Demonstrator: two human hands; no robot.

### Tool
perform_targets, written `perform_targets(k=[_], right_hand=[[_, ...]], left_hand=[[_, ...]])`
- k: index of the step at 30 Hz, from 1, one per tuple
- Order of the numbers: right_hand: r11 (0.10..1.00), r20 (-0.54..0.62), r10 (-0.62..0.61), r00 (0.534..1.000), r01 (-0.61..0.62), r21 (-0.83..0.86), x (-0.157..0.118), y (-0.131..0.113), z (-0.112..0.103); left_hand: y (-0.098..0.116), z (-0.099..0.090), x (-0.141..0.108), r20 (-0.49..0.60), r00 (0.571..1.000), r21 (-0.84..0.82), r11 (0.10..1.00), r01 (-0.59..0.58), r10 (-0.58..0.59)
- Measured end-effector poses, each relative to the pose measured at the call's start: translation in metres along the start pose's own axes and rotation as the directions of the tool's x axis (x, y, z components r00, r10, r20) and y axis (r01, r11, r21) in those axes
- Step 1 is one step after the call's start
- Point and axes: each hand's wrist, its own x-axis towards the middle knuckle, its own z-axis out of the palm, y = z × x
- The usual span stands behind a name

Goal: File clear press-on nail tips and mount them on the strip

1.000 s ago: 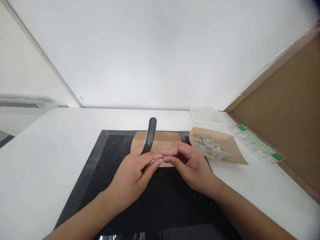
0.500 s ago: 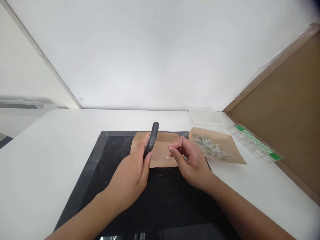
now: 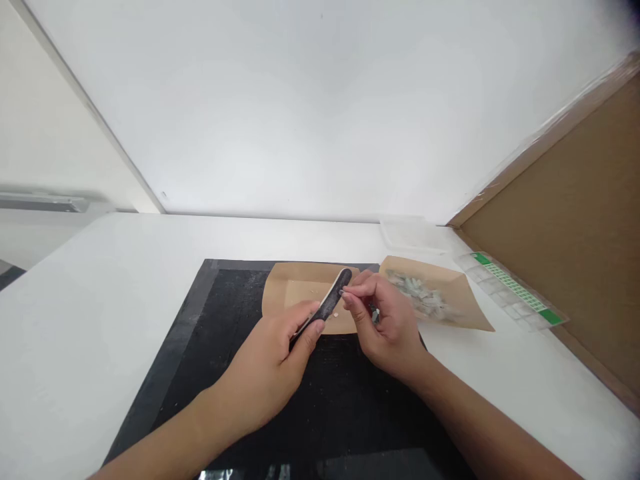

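My left hand [image 3: 280, 353] is closed around a black nail file [image 3: 332, 300] with rounded ends and a pale edge. The file slants up to the right, and its far end meets the fingertips of my right hand [image 3: 383, 317]. Thumb and index finger of that hand are pinched together; whatever tiny piece sits between them is too small to make out. Beneath both hands lies a brown paper tray [image 3: 285, 287] with a few small pale bits in it.
A second brown paper tray [image 3: 470, 303] at the right holds many translucent pale pieces. Beyond it lie a clear compartment box with a green-and-white label [image 3: 520, 290] and a clear plastic lid or tray [image 3: 413, 235]. A black mat [image 3: 320, 400] covers the white table [image 3: 100, 320]. A brown panel [image 3: 565, 220] stands at right.
The nail file has tipped from nearly upright to the right, its end now at my right fingertips. My left hand has shifted slightly right; my right hand is nearly still.
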Motion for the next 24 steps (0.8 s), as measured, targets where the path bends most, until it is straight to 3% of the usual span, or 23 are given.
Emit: perform_targets(k=[4,8,13,18,24], right_hand=[[0.959,0.008,-0.169,0.986,0.166,-0.228,0.002,0.002,0.002],[0.918,0.036,-0.244,0.969,0.243,-0.313,0.004,0.002,0.002],[0.912,0.068,-0.232,0.97,0.242,-0.331,0.005,0.001,0.002],[0.945,0.147,-0.197,0.969,0.227,-0.235,0.007,0.004,0.001],[0.949,0.119,-0.204,0.972,0.226,-0.218,0.006,0.003,0.002]], left_hand=[[-0.002,-0.001,0.002,0.025,0.999,-0.033,0.998,0.048,-0.047],[-0.005,-0.001,0.001,-0.023,0.999,0.001,0.999,0.045,-0.045],[-0.005,0.0,0.0,-0.097,0.995,0.14,0.99,-0.013,0.026],[-0.012,0.003,0.001,-0.124,0.992,0.24,0.971,0.022,0.008],[-0.011,0.005,-0.004,-0.106,0.994,0.236,0.972,0.015,0.01]])
